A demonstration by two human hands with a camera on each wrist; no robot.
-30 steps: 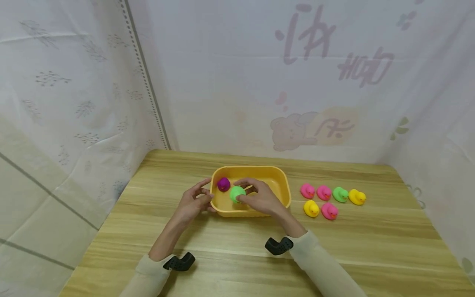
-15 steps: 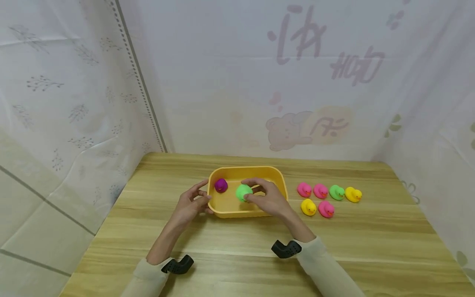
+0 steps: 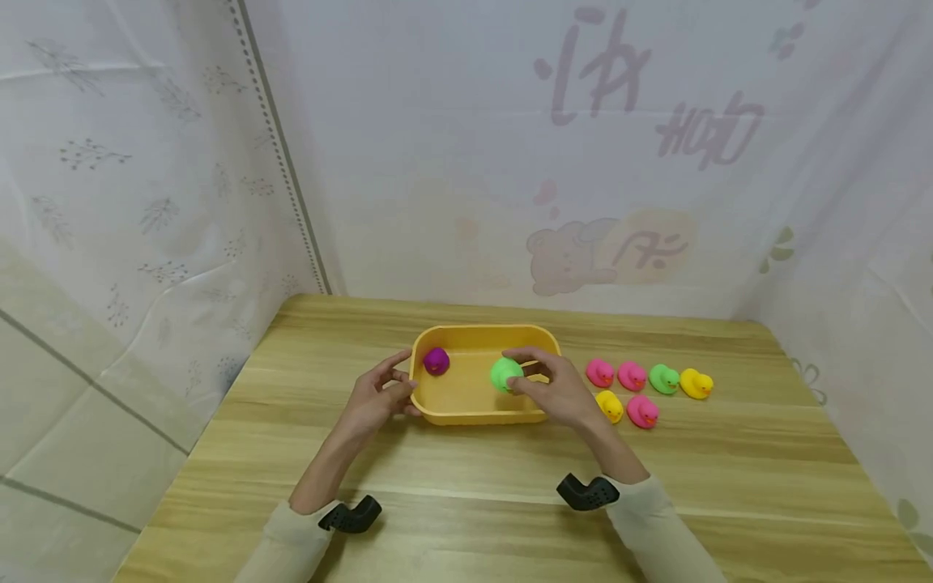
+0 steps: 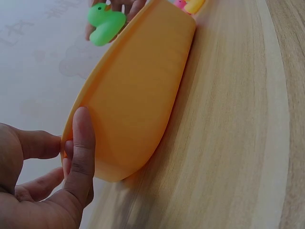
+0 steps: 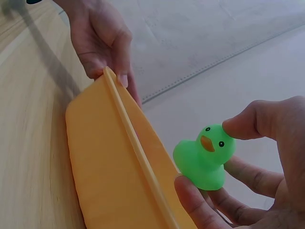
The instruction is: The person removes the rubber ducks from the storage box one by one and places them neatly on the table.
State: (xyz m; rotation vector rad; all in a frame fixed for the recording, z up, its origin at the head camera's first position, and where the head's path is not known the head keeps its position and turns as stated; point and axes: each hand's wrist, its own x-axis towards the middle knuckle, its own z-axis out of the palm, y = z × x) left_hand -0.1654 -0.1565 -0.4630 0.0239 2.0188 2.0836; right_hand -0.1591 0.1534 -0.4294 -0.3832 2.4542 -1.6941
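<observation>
In the head view my left hand (image 3: 374,398) grips the left end of an orange-yellow plastic basin (image 3: 477,419); the left wrist view shows its thumb (image 4: 83,136) against the outer wall and its fingers at the rim. My right hand (image 3: 560,392) holds a green rubber duck (image 3: 506,376) above the basin's right half. Seen from the right wrist, the thumb touches the head of this duck (image 5: 205,162) and the fingers support its body, higher than the rim. A purple rubber duck (image 3: 436,362) sits inside the basin at its left end.
Right of the basin, several rubber ducks stand in two rows on the wooden table (image 3: 452,494): pink ones (image 3: 632,376), a green one (image 3: 664,379) and yellow ones (image 3: 696,384). My right hand partly covers the nearest yellow duck (image 3: 611,406). Printed curtains (image 3: 437,162) hang behind the table.
My right hand has moved to the right with the green duck, from the basin's middle to its right half. My left hand keeps its grip on the basin, and the purple duck has stayed put.
</observation>
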